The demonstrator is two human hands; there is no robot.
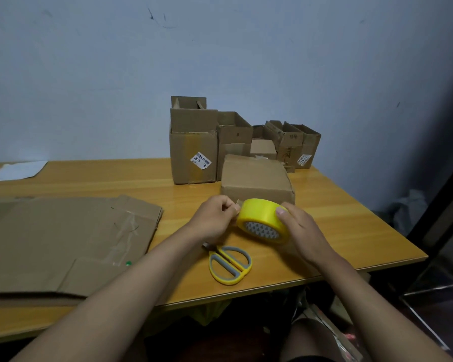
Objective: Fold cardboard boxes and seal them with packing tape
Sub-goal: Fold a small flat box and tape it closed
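1. Table (94,176): wooden, spread across the scene.
2. Flattened cardboard (63,244): lay near left on the table.
3. Open boxes (194,147): stood in a row far at the wall, right of centre.
4. Closed box (256,178): sat just beyond the hands.
5. Tape roll (262,220): yellow, held above the table, in front of the closed box.
6. Right hand (301,231): gripped the roll's right side.
7. Left hand (215,218): pinched at the roll's left edge.
8. Scissors (229,265): yellow-handled, lay near, below the roll.
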